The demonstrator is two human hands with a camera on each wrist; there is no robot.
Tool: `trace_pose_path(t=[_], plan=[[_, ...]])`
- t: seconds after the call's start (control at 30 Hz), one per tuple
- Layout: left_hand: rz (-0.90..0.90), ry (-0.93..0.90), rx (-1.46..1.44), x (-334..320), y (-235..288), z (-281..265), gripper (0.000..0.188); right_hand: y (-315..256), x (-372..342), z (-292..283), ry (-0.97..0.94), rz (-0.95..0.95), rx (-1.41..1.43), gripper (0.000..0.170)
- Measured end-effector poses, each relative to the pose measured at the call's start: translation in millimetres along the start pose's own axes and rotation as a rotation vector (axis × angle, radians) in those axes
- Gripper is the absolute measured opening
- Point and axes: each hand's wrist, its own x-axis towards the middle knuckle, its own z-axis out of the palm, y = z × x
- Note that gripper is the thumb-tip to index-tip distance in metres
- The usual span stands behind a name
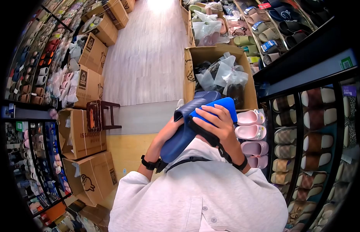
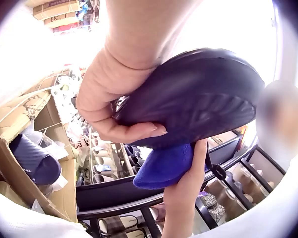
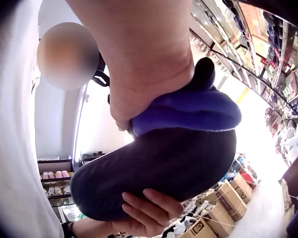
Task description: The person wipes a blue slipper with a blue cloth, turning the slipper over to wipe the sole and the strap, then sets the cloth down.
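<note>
A navy blue slide slipper (image 1: 183, 131) is held tilted in front of the person's chest. The left hand (image 1: 173, 127) grips its side, with thumb and fingers curled around the edge in the left wrist view. In the right hand (image 1: 222, 125) is a bright blue plush pad (image 1: 225, 105) with a dark back; the fingers wrap over it. The pad lies against the slipper in the right wrist view, its fuzzy blue face (image 3: 188, 113) showing beside the dark slipper (image 3: 164, 163). Much of the left hand is hidden behind the slipper in the head view.
An open carton (image 1: 189, 73) with plastic-wrapped slippers stands ahead. Pale pink clogs (image 1: 250, 132) sit at the right beside slipper racks (image 1: 300, 143). More cartons (image 1: 85, 133) and a dark wooden stool (image 1: 110, 116) line the left of the aisle floor (image 1: 145, 58).
</note>
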Motion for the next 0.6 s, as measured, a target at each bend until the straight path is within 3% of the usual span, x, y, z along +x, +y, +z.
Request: trace_pose_path(t=[0.17, 0.37, 0.5, 0.53, 0.6], plan=[[0.070, -0.009, 0.023, 6, -7, -3, 0.065, -3, 0, -3, -0.100, -0.152, 0.076, 0.045], [0.035, -0.018, 0.082, 12, 4, 2, 0.061, 14, 0, -6, 0.047, 0.072, -0.062, 0.056], [-0.065, 0.015, 0.030, 16, 6, 8, 0.072, 2, -6, 0, 0.000, 0.012, 0.022, 0.051], [0.003, 0.054, 0.097, 13, 12, 14, 0.074, -1, -8, 1, -0.023, -0.008, 0.054, 0.050], [-0.032, 0.068, 0.124, 13, 20, 14, 0.074, 0, -9, -1, -0.064, -0.029, 0.101, 0.049]])
